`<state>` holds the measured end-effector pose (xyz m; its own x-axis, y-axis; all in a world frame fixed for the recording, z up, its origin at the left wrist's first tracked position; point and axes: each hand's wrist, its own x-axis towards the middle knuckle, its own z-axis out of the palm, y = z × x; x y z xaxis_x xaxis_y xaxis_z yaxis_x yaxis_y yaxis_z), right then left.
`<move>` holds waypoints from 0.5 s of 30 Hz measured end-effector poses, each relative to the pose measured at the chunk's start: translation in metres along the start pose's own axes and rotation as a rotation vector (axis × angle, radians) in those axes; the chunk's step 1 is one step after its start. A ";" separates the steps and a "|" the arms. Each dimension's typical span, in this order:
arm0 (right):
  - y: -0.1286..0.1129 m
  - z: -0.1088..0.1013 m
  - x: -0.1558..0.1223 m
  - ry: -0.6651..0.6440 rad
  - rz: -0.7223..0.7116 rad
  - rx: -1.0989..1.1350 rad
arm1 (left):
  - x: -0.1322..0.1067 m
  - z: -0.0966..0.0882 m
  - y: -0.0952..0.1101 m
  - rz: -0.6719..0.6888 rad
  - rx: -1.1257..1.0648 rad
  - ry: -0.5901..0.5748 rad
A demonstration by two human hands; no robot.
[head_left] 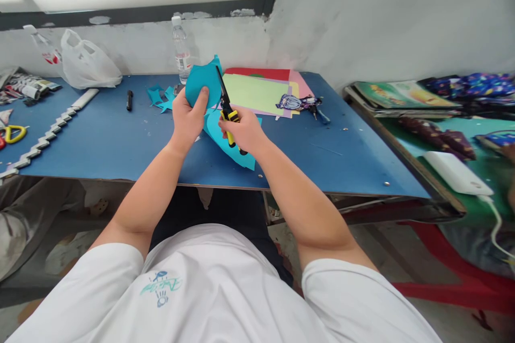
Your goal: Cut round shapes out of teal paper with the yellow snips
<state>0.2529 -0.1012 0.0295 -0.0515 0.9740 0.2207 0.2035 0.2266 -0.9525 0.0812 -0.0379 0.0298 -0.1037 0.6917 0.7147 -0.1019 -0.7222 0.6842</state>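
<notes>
My left hand (pixel 189 115) is closed on a piece of blue paper (pixel 201 81), its thumb pressed on the front. The paper has a rounded outline with a pointed strip at its upper right edge. In my right hand (pixel 247 131) I grip black-and-yellow scissors (pixel 226 104), blades pointing up along the right edge of the held paper. Whether the blades touch it, I cannot tell. Beneath my hands a larger blue sheet (pixel 231 144) with a curved edge lies on the table. Several blue offcuts (pixel 161 97) rest just left of my left hand.
Coloured paper sheets (pixel 253 94) lie behind my right hand, beside a patterned pouch (pixel 298 103). A water bottle (pixel 182 51) stands by the wall. Leftward are a black marker (pixel 129 101), a plastic bag (pixel 88 61), a folded paper chain (pixel 48 136) and yellow-handled scissors (pixel 15 134).
</notes>
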 end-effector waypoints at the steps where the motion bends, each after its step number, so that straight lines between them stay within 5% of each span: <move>1: 0.000 0.000 0.000 0.000 -0.003 0.000 | 0.000 0.000 0.001 0.006 0.002 0.003; 15: -0.005 -0.003 -0.003 -0.009 -0.024 -0.028 | 0.003 0.003 0.000 -0.079 -0.072 0.077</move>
<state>0.2550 -0.1056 0.0341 -0.0660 0.9681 0.2417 0.2294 0.2504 -0.9406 0.0841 -0.0360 0.0323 -0.1681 0.7466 0.6437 -0.1830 -0.6653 0.7238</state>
